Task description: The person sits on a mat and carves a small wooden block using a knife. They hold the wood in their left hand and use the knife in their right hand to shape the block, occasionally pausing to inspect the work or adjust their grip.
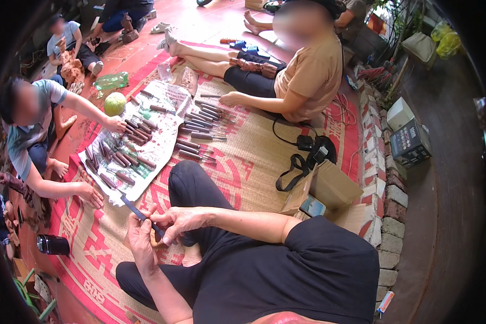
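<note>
Over my crossed legs, both hands are closed on a narrow, dark, flat blade-like tool (133, 206). Its far end points up and left toward the white sheet (174, 117). My left hand (141, 237) pinches it from below, and the fingers of my right hand (184, 220) press on its near part, partly covering it. The exact kind of tool does not show. Several wooden-handled carving tools (125, 157) lie on the sheet just beyond. More dark-handled chisels (200, 122) are lined up to its right on the patterned mat (243, 186).
A person on the left (35, 121) reaches over the tools; another (310, 70) sits at the far right with a carved wooden piece (254, 66). Around me are a black canister (53, 244), an open cardboard box (332, 186), a black bag with straps (323, 150) and a brick edge (387, 232).
</note>
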{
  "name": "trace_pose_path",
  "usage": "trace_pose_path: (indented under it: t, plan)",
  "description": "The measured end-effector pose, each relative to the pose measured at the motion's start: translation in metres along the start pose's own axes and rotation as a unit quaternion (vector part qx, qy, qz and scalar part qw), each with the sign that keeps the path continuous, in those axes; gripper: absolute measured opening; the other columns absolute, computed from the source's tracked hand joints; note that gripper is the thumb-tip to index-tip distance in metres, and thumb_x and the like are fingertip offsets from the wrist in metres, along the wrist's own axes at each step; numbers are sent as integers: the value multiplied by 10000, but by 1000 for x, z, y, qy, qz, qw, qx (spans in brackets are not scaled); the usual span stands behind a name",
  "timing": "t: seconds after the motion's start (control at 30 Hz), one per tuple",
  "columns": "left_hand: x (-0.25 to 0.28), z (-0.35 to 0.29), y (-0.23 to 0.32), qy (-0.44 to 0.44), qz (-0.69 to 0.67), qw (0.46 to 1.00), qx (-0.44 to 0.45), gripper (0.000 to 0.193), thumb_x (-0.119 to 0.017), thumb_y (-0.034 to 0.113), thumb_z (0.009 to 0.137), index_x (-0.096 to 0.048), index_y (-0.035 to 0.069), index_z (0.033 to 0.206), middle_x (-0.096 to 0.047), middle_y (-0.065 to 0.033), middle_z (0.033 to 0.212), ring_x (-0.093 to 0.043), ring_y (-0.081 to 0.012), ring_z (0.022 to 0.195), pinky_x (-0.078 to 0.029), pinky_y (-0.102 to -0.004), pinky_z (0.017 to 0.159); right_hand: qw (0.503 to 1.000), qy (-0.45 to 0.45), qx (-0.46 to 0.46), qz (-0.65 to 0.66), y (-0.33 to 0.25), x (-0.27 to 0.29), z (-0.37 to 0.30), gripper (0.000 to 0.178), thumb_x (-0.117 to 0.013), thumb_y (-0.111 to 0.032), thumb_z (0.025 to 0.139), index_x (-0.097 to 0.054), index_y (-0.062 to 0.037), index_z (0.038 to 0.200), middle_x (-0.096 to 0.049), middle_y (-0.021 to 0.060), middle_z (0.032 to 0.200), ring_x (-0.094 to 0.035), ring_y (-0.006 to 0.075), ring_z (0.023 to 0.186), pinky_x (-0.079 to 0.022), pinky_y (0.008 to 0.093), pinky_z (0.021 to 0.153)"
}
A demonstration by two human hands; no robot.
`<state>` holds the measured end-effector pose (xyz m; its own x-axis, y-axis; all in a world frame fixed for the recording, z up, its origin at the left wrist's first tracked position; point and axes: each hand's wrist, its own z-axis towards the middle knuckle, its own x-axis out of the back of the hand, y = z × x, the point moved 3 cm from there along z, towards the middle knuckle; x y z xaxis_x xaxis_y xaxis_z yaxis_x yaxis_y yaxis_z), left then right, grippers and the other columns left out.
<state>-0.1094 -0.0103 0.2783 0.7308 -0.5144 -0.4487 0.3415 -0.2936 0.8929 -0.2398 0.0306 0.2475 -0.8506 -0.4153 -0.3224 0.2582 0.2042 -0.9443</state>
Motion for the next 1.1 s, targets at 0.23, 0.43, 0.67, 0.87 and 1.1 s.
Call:
trace_pose_path:
  t: [0.23, 0.43, 0.67, 0.87, 1.1]
  plan:
    - [2, -10, 5, -23, 94, 995, -13, 235, -470, 66, 934, -482, 9, 1161, -560, -151, 1171, -537, -168, 1076, -387, -284, 962, 998, -27, -10, -64, 2, -12, 5, 178, -674, -173, 776, -628, -14, 841, -621, 24, 666, -574, 86, 577, -433, 232, 530]
    - [18, -20, 33, 49, 203, 976, -65, 310, -505, 59, 913, -494, 5, 1217, -549, -100, 1188, -495, -165, 1131, -358, -275, 978, 997, 70, 24, 20, -4, 13, -3, 102, -659, -113, 801, -657, -23, 848, -649, 18, 717, -586, 78, 621, -447, 215, 562]
    - [53, -49, 79, 135, 316, 935, -92, 291, -537, 119, 915, -527, 16, 1187, -577, -86, 1137, -508, -173, 1099, -351, -302, 976, 944, 325, 48, -8, -2, 108, -23, 169, -646, -73, 755, -634, -47, 922, -647, 24, 721, -585, 74, 604, -432, 204, 531]
    - [64, -69, 97, 147, 357, 916, -109, 309, -557, 179, 917, -538, 14, 1177, -575, -87, 1127, -514, -171, 1072, -362, -304, 963, 855, 512, 59, 53, 75, 215, -55, 128, -626, -94, 748, -620, -55, 870, -620, 24, 664, -549, 97, 513, -413, 225, 444]
    - [70, -86, 118, 132, 393, 907, -70, 311, -555, 174, 918, -537, 4, 1177, -577, -84, 1131, -518, -179, 1099, -361, -298, 976, 746, 663, -46, 42, 170, 280, -115, 116, -584, -101, 806, -602, -34, 899, -608, 66, 630, -569, 132, 489, -450, 290, 421]
